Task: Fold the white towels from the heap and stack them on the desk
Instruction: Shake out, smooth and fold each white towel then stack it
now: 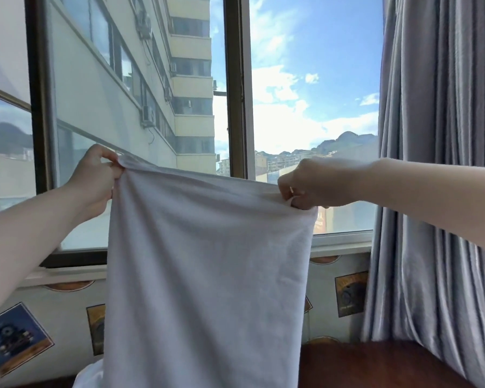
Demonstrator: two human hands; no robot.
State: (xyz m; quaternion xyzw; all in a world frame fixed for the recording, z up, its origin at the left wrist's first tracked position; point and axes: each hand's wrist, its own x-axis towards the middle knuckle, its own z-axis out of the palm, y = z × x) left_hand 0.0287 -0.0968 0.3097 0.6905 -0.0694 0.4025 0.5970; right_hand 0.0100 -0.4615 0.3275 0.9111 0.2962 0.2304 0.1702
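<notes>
Fingers (111, 166) of the left hand (93, 180) pinch one top corner of the white towel (207, 261); the right hand (311, 183) curls tight around the other. Between them the top edge is stretched, and the cloth hangs below toward the dark bench (375, 365), before the window (305, 79).

Dark wooden desk (375, 365) at bottom; white cloth (88, 373) lying on it
</notes>
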